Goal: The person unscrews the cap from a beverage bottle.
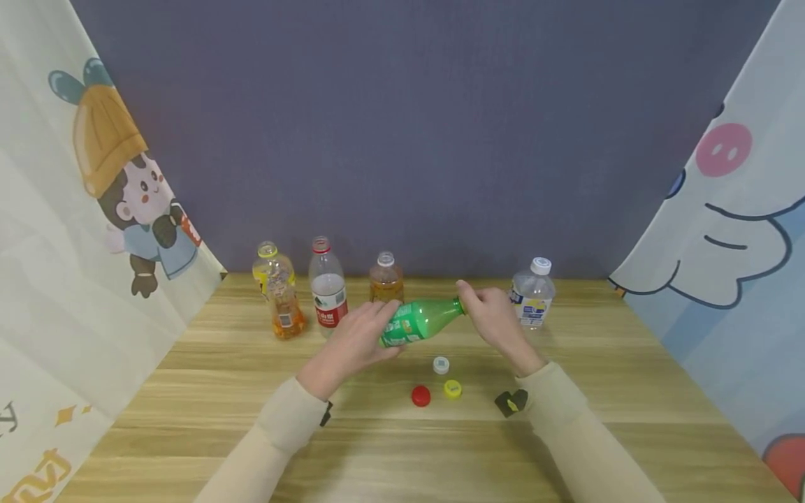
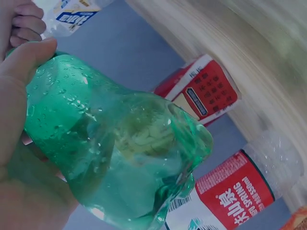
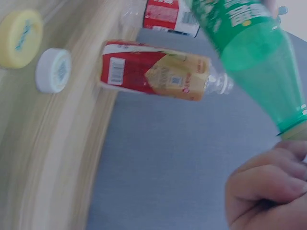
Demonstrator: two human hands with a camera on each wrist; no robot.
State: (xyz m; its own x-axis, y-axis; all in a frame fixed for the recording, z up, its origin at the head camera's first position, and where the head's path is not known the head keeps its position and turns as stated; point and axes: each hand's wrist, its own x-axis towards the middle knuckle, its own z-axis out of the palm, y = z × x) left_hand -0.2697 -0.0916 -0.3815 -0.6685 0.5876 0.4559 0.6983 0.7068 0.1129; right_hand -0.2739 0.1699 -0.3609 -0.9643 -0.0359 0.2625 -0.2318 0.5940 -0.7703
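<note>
A green plastic soda bottle (image 1: 434,318) is held tilted on its side above the table, its neck to the right. My left hand (image 1: 358,339) grips it round the labelled body; the left wrist view shows the thumb over the wet green plastic and the bottle's base (image 2: 187,158). At the neck end, my right hand (image 1: 493,314) has its curled fingers on the bottle cap (image 3: 296,132), which they mostly cover. Below the bottle lie a white cap (image 1: 441,365), a yellow cap (image 1: 453,389) and a red cap (image 1: 421,396).
Capless bottles stand at the back: one with a yellow neck ring (image 1: 283,300), a red-and-white labelled one (image 1: 328,290) and an amber drink bottle (image 1: 386,276). Back right stands a clear bottle with a white cap (image 1: 533,297). Dark cloth (image 1: 428,140) hangs behind the wooden table (image 1: 207,419).
</note>
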